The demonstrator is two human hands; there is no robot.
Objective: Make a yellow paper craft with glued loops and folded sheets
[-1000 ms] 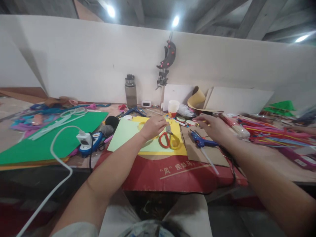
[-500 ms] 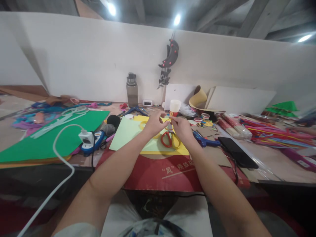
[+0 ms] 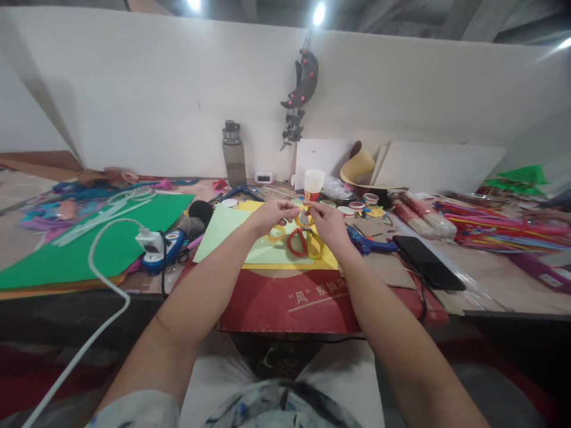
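The left hand [image 3: 277, 216] and right hand [image 3: 328, 222] pinch a yellow loop [image 3: 303, 224] between them. It seems light and bendable, best held by its rim.

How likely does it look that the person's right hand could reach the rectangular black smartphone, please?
Probably yes: the smartphone lies uncovered, to the right of the right hand and past the blue glue gun. That hand, though, seems occupied close to the left hand.
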